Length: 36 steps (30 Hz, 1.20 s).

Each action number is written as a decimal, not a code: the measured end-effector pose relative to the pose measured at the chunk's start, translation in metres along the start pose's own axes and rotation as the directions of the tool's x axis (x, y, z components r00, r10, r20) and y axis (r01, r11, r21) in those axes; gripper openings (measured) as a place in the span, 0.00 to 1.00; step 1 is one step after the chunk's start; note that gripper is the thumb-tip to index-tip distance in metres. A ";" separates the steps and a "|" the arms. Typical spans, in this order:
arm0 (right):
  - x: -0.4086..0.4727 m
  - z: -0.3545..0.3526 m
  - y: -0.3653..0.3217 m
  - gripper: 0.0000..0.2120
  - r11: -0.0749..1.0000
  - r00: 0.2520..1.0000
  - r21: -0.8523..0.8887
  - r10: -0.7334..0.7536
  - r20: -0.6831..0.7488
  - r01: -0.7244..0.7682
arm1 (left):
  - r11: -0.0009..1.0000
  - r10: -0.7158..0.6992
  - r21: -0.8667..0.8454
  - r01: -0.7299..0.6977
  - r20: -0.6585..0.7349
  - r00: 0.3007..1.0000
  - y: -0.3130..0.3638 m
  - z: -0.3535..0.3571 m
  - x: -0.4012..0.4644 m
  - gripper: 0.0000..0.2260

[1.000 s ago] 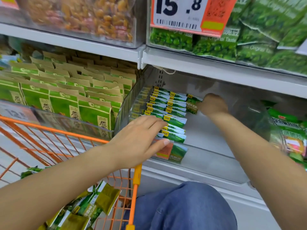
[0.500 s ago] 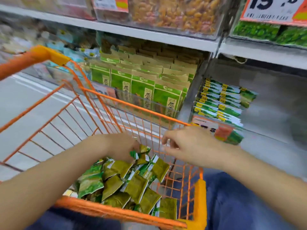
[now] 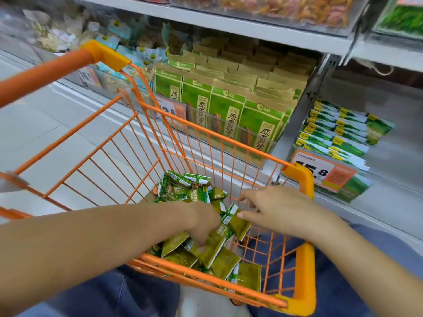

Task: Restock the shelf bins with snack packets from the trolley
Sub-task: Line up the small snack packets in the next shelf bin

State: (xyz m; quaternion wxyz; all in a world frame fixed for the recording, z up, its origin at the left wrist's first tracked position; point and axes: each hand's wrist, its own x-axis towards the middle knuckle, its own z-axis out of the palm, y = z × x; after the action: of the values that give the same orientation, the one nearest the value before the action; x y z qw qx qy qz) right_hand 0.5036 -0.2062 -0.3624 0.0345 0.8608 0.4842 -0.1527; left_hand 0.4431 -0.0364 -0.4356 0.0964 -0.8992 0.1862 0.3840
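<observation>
Several green snack packets lie heaped in the orange wire trolley. My left hand reaches down into the heap, its fingers curled round a packet there. Just right of it, my right hand hovers at the trolley's right side and pinches the top edge of another green packet with thumb and fingers. The clear shelf bin to the right holds a neat stack of matching green packets along its left side; the rest of its floor is bare.
A 15.8 price tag hangs on the bin's front. Left of it stands a bin of green and tan seed bags. Shelves above carry more snack bins. The trolley handle crosses the upper left. Blue-trousered knees show below.
Both hands left the shelf bin and came down into the trolley. Since half a second ago the left hand has dug deeper into the heap and the right hand has closed on a packet.
</observation>
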 end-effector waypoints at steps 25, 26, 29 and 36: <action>-0.025 -0.032 0.003 0.17 -0.003 0.904 0.999 0.425 -0.045 0.051 | 0.667 -0.357 -0.340 -0.663 -0.927 0.116 -0.021 -0.087 -0.093 0.10; -0.027 -0.034 0.006 0.18 -0.063 0.921 0.995 0.387 -0.043 0.073 | 0.668 -0.362 -0.333 -0.665 -0.927 0.100 -0.020 -0.087 -0.093 0.08; -0.032 -0.038 0.011 0.22 -0.224 0.949 0.963 0.307 -0.075 0.149 | 0.680 -0.351 -0.327 -0.656 -0.931 0.100 -0.017 -0.083 -0.088 0.05; -0.044 -0.034 0.014 0.13 -0.079 0.938 0.978 0.306 -0.161 0.193 | 0.713 -0.335 -0.358 -0.604 -0.929 0.155 -0.008 -0.079 -0.083 0.04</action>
State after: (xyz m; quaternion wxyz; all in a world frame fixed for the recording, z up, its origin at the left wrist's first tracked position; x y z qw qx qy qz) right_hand 0.5013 -0.2429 -0.3181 -0.6843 0.6375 0.1751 -0.3075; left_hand 0.4459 -0.0323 -0.3210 -0.4226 -0.8623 0.1362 -0.2437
